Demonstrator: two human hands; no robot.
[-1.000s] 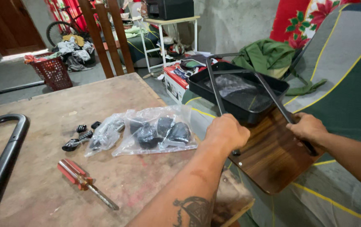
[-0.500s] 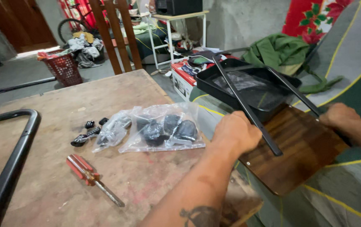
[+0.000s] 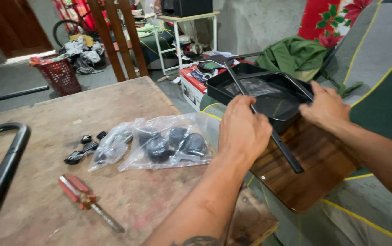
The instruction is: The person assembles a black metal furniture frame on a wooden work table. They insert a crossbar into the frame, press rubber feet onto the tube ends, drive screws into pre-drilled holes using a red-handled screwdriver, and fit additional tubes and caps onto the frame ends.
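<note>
Left hand (image 3: 244, 130): grip closed round a black metal bar (image 3: 269, 127), knuckles up, fingers curled over the bar near its middle, thumb side hidden. Bar running diagonally from behind the hand down to a free end over the wooden board (image 3: 310, 173), upper part crossing the black tray (image 3: 232, 86). Left forearm stretched forward from the lower edge of the view, passing over the corner of the worktop (image 3: 114, 109), wrist nearly straight, tattoo showing near the elbow.

Right hand (image 3: 326, 107): grip pinched on the near right rim of the black tray, fingers spread along the edge, thumb toward the left hand. Right forearm coming in from the right edge, angled up and leftward. Both hands near each other, not touching.

Wooden board lying tilted under tray and bar, just beside the worktop edge, over grey fabric with yellow lines. On the worktop, left of the left hand: clear plastic bag (image 3: 166, 143) of black castor-like parts, loose small black pieces (image 3: 84, 148), red-handled screwdriver (image 3: 88, 201), and a bent black tube (image 3: 2, 173) at the far left.
</note>
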